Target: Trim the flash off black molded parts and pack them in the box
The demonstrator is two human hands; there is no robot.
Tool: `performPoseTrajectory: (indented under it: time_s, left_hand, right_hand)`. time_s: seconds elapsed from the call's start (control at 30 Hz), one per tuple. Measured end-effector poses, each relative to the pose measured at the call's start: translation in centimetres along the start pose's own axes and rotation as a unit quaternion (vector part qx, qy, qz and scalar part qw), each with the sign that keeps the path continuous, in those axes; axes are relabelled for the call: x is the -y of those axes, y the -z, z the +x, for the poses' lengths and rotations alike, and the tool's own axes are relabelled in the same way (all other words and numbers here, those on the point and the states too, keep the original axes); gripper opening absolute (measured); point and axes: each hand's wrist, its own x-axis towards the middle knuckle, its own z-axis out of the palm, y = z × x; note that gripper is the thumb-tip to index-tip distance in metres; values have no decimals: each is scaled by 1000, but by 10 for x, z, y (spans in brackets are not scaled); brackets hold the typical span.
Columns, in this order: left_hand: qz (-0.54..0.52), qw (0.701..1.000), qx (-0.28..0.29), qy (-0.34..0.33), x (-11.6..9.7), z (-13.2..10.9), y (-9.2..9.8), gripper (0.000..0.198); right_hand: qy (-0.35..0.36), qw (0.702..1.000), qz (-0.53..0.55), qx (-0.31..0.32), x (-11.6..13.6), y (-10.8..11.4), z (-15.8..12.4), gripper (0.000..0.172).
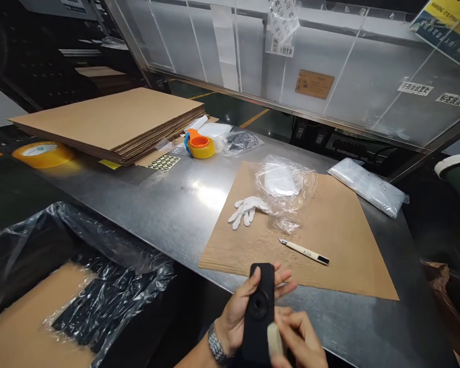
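Both hands are low, at the near edge of the metal table (168,204). Left hand (239,309) is wrapped round a flat black device (258,306), thumb up its left edge, fingertips poking out on the right, round recess facing the camera. Right hand (301,340) is curled, pinching a small pale block (275,340) against the device's lower right edge. Device is held off the table, just short of the cardboard sheet (341,255). Craft knife (304,251) lies near; white glove (247,209) and clear bag (285,189) lie further back.

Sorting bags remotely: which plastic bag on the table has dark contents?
The bag beside the orange tape dispenser: dark material shows through. The crumpled bag on the cardboard sheet and the long bag at right look pale.
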Motion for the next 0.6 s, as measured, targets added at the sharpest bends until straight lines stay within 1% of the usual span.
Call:
performPoseTrajectory:
  time_s: [0.07,0.13,0.2,0.27,0.33,0.4,0.5,0.53,0.6]
  left_hand:
    - [24,999,-32,11,7,-4,-5,36]
    - [65,996,-67,-11,13,-9,-12,38]
    - [110,988,-100,-39,15,-14,-17,47]
    - [152,978,-132,-51,15,-17,-20,57]
    - [173,973,-149,-43,14,-18,-19,63]
    - [164,977,-137,-4,15,-18,-17,67]
    - [119,984,-99,87,17,-17,-11,76]
    - [113,984,-91,104,17,-17,-9,77]
    - [121,983,-88,107,17,-18,-7,77]
  right_hand:
    - [41,999,-35,-8,0,5,14,39]
    - [75,993,-90,-16,3,9,30,44]
    - [104,984,-141,-11,7,10,43,48]
    - [134,977,-168,15,13,9,50,50]
    - [166,968,-179,60,19,8,53,53]
    - [194,956,-189,111,25,11,55,54]
    - [235,931,-204,190,29,23,61,52]
    - [241,925,-206,211,29,27,63,51]
    - [239,921,-205,230,27,35,65,49]
